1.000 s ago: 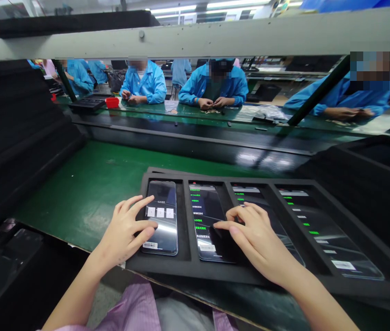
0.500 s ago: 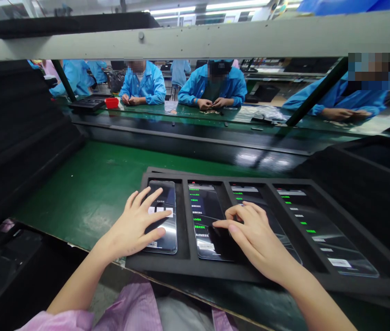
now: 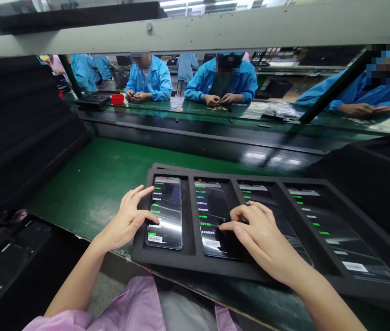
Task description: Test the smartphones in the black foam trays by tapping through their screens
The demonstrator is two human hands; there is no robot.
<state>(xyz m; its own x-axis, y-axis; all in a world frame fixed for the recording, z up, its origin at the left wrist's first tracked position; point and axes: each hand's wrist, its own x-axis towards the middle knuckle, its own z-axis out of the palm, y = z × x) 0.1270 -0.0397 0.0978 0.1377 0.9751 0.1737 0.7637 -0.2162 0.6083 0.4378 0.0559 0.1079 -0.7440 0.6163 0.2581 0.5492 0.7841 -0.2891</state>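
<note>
A black foam tray point(image 3: 188, 262) lies on the green bench and holds several phones side by side, screens lit with green menu lines. My left hand point(image 3: 126, 220) rests at the left edge of the leftmost phone point(image 3: 167, 211), fingers spread, thumb touching its screen. My right hand point(image 3: 260, 239) lies over the second phone point(image 3: 211, 216) and partly covers the third phone point(image 3: 270, 207); its fingers are loosely curled, and the forefinger tip touches the second phone's screen. The fourth phone point(image 3: 332, 234) lies untouched at the right.
Stacked black foam trays point(image 3: 19, 119) rise at the left, and more stand at the right point(image 3: 381, 174). Another tray with dark phones point(image 3: 5, 257) sits at the lower left. Across a conveyor point(image 3: 198, 138), several people in blue coats work at a green table. A grey shelf beam point(image 3: 195, 32) runs overhead.
The leftmost phone's screen changed from three white boxes to a green menu list. My left hand slid back from the screen toward its left edge. My right hand has stayed put.
</note>
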